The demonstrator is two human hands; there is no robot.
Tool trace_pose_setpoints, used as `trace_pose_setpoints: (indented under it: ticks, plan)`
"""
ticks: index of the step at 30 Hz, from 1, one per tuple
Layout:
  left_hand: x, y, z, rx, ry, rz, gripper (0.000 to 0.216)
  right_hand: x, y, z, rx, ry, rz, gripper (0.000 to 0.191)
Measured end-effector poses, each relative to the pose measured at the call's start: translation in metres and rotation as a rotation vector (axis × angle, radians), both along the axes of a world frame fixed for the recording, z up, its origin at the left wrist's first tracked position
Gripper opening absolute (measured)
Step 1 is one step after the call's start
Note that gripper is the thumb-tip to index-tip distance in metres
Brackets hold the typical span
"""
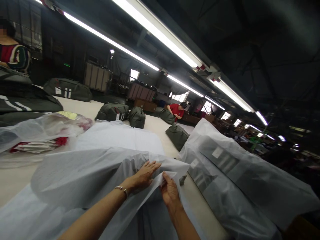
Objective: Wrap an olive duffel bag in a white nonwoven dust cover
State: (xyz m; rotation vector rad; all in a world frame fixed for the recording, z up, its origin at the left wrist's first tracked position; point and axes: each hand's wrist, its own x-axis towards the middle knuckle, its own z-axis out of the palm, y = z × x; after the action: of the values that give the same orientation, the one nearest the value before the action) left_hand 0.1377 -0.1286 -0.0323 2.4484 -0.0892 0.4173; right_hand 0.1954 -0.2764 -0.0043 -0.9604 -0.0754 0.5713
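Note:
A translucent white plastic bag (100, 160) lies before me with a dark bag showing dimly through it. My left hand (145, 175), a bracelet at its wrist, rests on the plastic with fingers stretched out. Close by on the right, my right hand (170, 191) pinches a folded edge of the same plastic bag between thumb and fingers. A small grey-green piece (183, 180) pokes out just past the right hand; I cannot tell what it belongs to.
Plastic-wrapped duffel bags (225, 163) stand along the right. White sheets (122, 133) lie beyond my hands. Left are a clear bag of red and white tags (40, 145) and dark duffels (27, 100). More bags (112, 111) dot the pale table (155, 126). A co-worker in red (176, 109) stands farther off.

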Motion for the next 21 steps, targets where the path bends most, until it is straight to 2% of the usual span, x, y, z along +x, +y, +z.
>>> trace_pose_setpoints:
  ticks: [4,6,10,14,17,21]
  plan:
    - [-0.007,0.016,0.015,-0.132,0.009,0.025,0.057,0.013,0.02,-0.003,-0.035,0.021,0.012,0.039]
    - [-0.01,0.019,0.018,-0.166,0.007,0.04,0.05,0.019,0.028,-0.007,-0.061,0.036,0.02,0.041]
    - [-0.012,0.011,0.022,-0.169,-0.01,0.044,0.062,0.032,0.035,-0.015,-0.114,0.065,0.026,0.042]
    - [-0.016,-0.005,0.029,-0.021,0.021,0.035,0.089,0.043,0.034,-0.017,-0.179,0.079,0.066,0.045]
    - [-0.045,-0.015,0.032,0.1,0.076,0.094,0.107,0.049,0.031,-0.016,-0.231,0.084,0.097,0.045]
    - [-0.127,-0.023,0.022,0.033,0.127,0.292,0.095,0.052,0.028,-0.013,-0.288,0.108,0.095,0.04]
